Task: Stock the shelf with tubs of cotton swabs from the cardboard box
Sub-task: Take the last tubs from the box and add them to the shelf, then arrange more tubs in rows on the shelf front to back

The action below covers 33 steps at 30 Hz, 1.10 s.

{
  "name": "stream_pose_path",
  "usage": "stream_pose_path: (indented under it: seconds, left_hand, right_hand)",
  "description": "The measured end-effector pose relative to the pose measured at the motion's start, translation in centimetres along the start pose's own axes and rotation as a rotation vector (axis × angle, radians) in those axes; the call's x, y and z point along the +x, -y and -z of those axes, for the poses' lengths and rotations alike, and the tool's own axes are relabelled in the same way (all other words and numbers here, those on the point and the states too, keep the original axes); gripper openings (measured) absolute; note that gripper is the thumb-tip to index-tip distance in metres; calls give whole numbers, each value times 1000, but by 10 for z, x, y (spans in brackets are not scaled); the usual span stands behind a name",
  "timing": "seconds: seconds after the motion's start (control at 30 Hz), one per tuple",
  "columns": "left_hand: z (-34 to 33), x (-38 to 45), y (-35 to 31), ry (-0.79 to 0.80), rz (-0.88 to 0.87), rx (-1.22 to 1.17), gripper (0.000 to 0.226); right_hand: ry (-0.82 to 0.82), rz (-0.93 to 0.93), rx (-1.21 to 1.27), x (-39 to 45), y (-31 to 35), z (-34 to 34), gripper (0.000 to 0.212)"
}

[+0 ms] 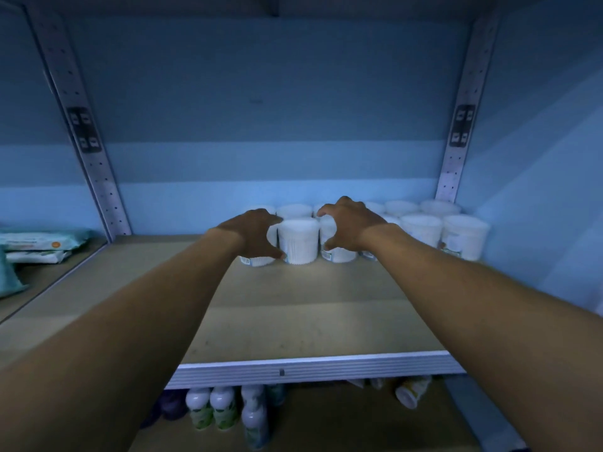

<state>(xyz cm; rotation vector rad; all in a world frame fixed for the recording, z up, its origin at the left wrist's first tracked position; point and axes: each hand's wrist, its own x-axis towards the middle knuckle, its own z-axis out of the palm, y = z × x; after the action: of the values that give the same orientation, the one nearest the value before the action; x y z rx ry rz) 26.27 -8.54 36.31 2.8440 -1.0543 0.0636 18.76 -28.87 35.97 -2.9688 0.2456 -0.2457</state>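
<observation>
Several white tubs of cotton swabs [421,228] stand in rows at the back right of the wooden shelf [293,314]. My left hand [254,231] reaches to the back and curls over a tub [257,261], thumb low and fingers on top. Further right, my right hand [347,228] curls the same way round another tub [337,254]. One tub [298,241] stands free between the two hands. Both held tubs rest on the shelf at the left end of the front row. The cardboard box is out of view.
The shelf's left half and front are bare wood, ending in a metal front rail [293,370]. Wipe packs [39,244] lie on the neighbouring shelf at left. Bottles [225,409] stand on the shelf below. Perforated uprights [456,151] frame the blue back wall.
</observation>
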Motion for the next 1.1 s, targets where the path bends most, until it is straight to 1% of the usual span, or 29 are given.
stream_pose_path:
  seconds: [0.07,0.13,0.27,0.4,0.6,0.77,0.97,1.1]
  left_hand:
    - [2,-2,-11,6,14,4,81]
    - [4,-2,-26,19,21,-1,85]
    - [4,3,-64,34,-30,-11,78]
    - [0,16,-105,60,-77,-16,85]
    - [-8,40,-156,66,-152,-59,81]
    - [-18,61,-192,67,-224,-64,81]
    - [-36,91,-218,54,-303,-92,81]
    - [-43,117,-233,-9,-349,-82,74]
  right_hand:
    - [9,-50,-19,-13,-14,10,74]
    - [20,-100,-55,-26,-28,19,76]
    - [27,-165,-97,-53,-58,32,79]
    - [22,-219,-116,-73,-93,40,80]
    - [25,-296,-144,-95,-143,48,83]
    - [24,-350,-154,-102,-179,49,85]
    - [26,-397,-148,-94,-213,45,86]
    - [30,-392,-134,-76,-231,42,86]
